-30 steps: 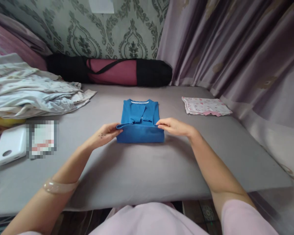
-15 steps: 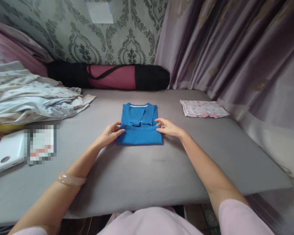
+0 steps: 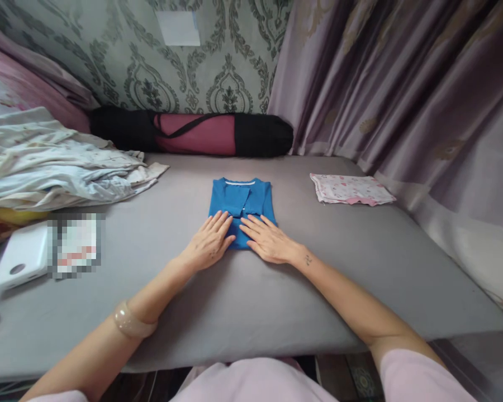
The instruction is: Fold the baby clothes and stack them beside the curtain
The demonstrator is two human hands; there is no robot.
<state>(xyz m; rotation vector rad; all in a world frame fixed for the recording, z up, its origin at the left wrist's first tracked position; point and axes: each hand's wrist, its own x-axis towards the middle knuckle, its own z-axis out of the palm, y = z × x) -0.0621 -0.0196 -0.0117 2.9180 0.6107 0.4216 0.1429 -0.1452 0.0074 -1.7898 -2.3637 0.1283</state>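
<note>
A blue long-sleeved shirt [image 3: 230,195] lies on the grey-covered surface, its white-lined collar facing away from me and its sleeves folded in over the body. The lower part is turned up toward the collar. My left hand [image 3: 209,241] rests flat on the left of this folded part, fingers stretched out. My right hand [image 3: 269,239] lies flat on its right side, fingers spread a little. Between the two hands a strip of blue cloth shows; the rest of the fold is hidden under them.
A folded pink-and-white patterned garment [image 3: 352,188] lies to the right. Crumpled pale clothes [image 3: 58,159] are heaped at the left, with a white power bank [image 3: 25,254] and a blurred-out item [image 3: 77,243] nearer. A long black-and-maroon bag [image 3: 197,134] lies along the wall beside the curtain [image 3: 335,78].
The shirt's lower edge, pinched at both corners before, has been laid down and let go. Both hands have moved inward and now lie flat on the fold.
</note>
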